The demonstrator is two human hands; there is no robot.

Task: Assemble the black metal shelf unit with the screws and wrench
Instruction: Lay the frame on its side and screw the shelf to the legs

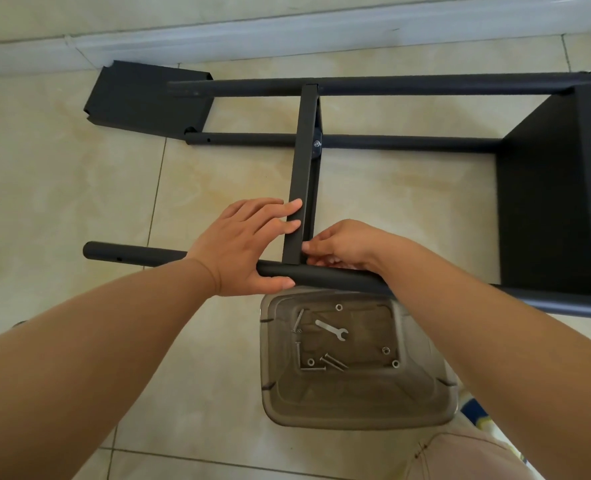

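The black shelf unit lies on its side on the tiled floor. Its middle shelf stands edge-up between the far tube and the near tube. My left hand grips the near tube, thumb along its front, fingers bent on the middle shelf's left edge. My right hand has curled fingers at the joint of shelf and near tube; what they pinch is hidden. A silver wrench, several screws and nuts lie in a clear plastic tub just in front of the near tube.
The end shelf is fixed at the right of the frame. A loose black shelf panel lies at the far left by the white skirting. A bolt sits in the middle tube. My knee is at the lower right.
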